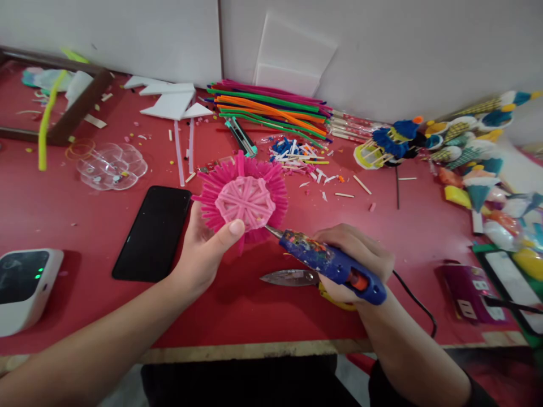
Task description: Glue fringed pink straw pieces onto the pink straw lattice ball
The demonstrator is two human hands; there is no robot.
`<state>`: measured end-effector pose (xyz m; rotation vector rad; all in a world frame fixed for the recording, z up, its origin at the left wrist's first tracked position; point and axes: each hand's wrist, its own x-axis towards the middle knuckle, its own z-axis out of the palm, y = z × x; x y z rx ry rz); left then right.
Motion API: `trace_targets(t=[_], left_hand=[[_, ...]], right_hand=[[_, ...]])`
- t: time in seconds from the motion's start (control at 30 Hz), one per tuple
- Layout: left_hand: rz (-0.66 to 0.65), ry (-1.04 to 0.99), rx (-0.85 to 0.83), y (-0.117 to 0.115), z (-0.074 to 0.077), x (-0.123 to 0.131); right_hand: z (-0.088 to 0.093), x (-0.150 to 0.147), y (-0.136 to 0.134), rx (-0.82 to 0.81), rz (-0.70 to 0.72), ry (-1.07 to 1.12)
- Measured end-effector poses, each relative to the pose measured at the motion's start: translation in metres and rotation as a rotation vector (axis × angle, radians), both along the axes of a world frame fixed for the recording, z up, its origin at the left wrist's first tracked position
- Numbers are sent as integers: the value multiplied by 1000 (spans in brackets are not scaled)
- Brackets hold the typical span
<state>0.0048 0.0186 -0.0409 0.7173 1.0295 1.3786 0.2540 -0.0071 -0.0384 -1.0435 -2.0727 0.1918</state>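
My left hand (203, 249) grips a round pink craft piece (245, 200) by its lower left edge, thumb pressed on its light pink spoked centre. Darker pink fuzzy strips fan out around that centre. In my right hand (356, 254) is a blue glue gun (331, 260), held with the fingers wrapped round its body. The metal tip of the gun meets, or nearly meets, the lower right rim of the centre. Scissors (292, 277) with yellow handles lie beneath the gun, partly hidden by it and my right hand.
A black phone (153, 234) lies left of my left hand, near a white device (29, 288). Behind are coloured pipe cleaners (271, 110), a green cutter (241, 137) and a clear tray (112, 167). Small crafts (392, 141) and a purple power socket (473, 291) stand right.
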Motion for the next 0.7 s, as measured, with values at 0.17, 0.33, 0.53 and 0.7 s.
trace_targets(t=[0.17,0.33,0.53,0.7], left_hand=[[0,-44,51,4,4,2],[-5,-48,29,5,3,3],[22,-20,-9,5,2,3],[17,-59,6,6,2,4]], right_hand=[[0,-3,0,40,-23,11],[0,-3,0,23,-32,14],[2,-4,0,30,-21,1],[4,-4,1,47,-35,-3]])
